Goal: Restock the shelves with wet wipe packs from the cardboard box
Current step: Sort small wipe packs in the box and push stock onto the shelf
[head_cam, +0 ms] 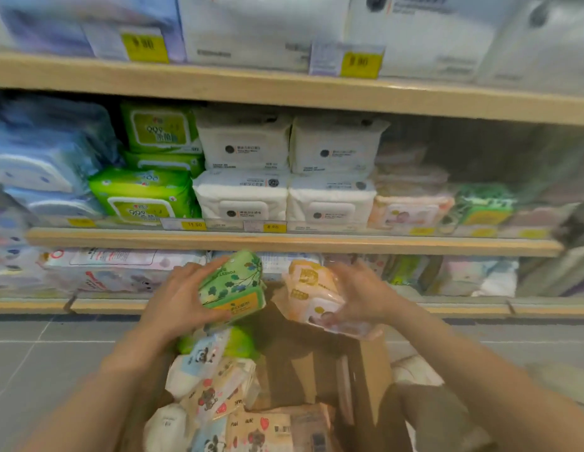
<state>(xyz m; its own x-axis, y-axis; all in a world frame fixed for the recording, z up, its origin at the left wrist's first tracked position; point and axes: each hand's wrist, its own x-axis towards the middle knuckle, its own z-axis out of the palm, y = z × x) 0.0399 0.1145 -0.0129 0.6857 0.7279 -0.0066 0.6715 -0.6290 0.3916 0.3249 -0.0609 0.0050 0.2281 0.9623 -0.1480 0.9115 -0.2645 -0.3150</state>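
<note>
We are gripping a green wipe pack [233, 288] in our left hand [180, 298] — fingers curled round it. Our right hand [359, 295] is clutching an orange wipe pack [312, 293] above the cardboard box [372, 363] — shelves [284, 244] ahead

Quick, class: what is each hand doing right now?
Left hand: holding a green wipe pack.
Right hand: holding an orange wipe pack.

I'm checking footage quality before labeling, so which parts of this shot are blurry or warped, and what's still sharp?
Head view: edges smear, worst at the top shelf boxes and right side; shelf boards bow from the wide lens; white packs mid-frame are sharpest; both hands and their packs are slightly soft.
</note>
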